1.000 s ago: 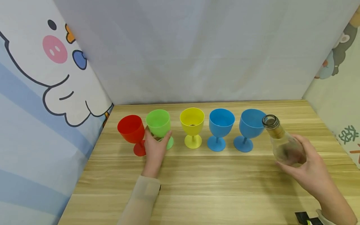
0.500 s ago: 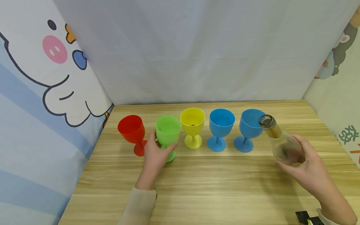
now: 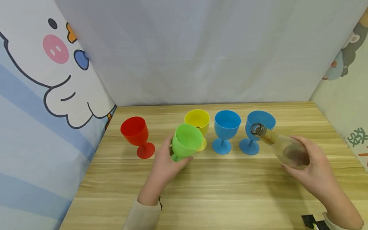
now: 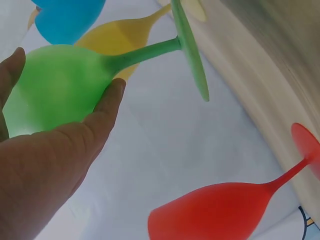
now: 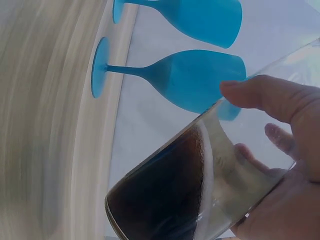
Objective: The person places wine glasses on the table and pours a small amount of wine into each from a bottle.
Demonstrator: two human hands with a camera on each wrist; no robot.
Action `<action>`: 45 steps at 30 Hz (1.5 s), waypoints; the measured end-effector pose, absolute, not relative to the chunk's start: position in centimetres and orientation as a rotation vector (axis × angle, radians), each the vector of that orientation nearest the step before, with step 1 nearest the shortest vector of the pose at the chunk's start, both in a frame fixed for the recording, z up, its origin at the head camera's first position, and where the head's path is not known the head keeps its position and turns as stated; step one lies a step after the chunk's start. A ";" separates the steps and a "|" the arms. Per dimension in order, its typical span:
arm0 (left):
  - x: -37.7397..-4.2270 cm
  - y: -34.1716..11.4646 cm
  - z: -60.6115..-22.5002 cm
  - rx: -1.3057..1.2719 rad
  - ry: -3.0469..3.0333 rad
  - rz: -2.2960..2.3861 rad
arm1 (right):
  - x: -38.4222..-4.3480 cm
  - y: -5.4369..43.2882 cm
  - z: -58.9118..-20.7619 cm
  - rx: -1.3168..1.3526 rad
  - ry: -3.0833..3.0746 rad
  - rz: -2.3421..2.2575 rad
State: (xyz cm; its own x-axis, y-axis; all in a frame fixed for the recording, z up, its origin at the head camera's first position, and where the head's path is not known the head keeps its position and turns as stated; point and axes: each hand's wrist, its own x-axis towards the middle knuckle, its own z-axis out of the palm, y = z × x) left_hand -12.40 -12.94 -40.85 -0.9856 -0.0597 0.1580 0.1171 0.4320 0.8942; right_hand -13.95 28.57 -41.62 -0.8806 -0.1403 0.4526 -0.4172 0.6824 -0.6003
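My left hand (image 3: 168, 166) grips a green goblet (image 3: 187, 140) round the lower bowl. The goblet is off the table and leans a little to the right, overlapping the yellow goblet (image 3: 198, 119) behind it. In the left wrist view its stem and foot hang free. My right hand (image 3: 314, 172) holds a clear glass bottle (image 3: 287, 148) tilted, its mouth pointing left toward the green goblet. Dark liquid (image 5: 160, 185) with a foamy edge fills the bottle's lower part in the right wrist view. The bottle's neck overlaps the rightmost blue goblet (image 3: 260, 119).
A red goblet (image 3: 135, 132) stands at the left of the wooden table (image 3: 212, 198). Another blue goblet (image 3: 227, 126) stands right of the yellow one. A pale wall (image 3: 210, 54) closes off the back. Black pieces (image 3: 313, 222) lie by the right sleeve.
My left hand has lifted the green goblet from beside the red one and carried it right and nearer. The bottle in my right hand has tipped further left.
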 end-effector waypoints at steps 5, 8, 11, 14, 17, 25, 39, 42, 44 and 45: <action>-11.9 -12.3 -40.7 -0.140 -2.545 -1.534 | -14.0 28.3 -41.6 0.469 -2.499 0.936; -11.5 -11.8 -40.8 -0.192 -2.542 -1.538 | -13.9 28.2 -41.4 0.467 -2.516 0.875; -11.3 -11.2 -40.9 -0.233 -2.539 -1.539 | -13.8 28.0 -41.4 0.468 -2.530 0.799; -11.3 -10.6 -41.0 -0.264 -2.545 -1.519 | -13.7 27.9 -41.3 0.472 -2.531 0.741; -11.2 -10.2 -41.1 -0.282 -2.554 -1.502 | -13.8 27.9 -41.3 0.490 -2.513 0.702; -11.0 -9.6 -41.1 -0.298 -2.603 -1.500 | -14.0 27.9 -41.4 0.522 -2.476 0.589; -11.1 -9.3 -41.4 -0.315 -2.640 -1.512 | -14.5 28.3 -41.1 0.565 -2.422 0.422; -11.2 -9.3 -41.4 -0.314 -2.653 -1.505 | -14.6 28.4 -41.0 0.570 -2.415 0.391; -11.2 -9.3 -41.4 -0.314 -2.657 -1.510 | -14.7 28.4 -40.9 0.570 -2.414 0.374; -11.2 -9.3 -41.4 -0.314 -2.660 -1.510 | -14.7 28.4 -40.8 0.571 -2.412 0.364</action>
State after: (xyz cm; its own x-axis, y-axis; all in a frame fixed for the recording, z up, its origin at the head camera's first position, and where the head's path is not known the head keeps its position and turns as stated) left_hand -11.22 -9.26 -41.42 -0.9769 0.1435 0.1581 0.2093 0.4971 0.8421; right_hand -14.72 28.40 -40.83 -0.7108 -0.3096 0.6315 -0.4821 0.8683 -0.1170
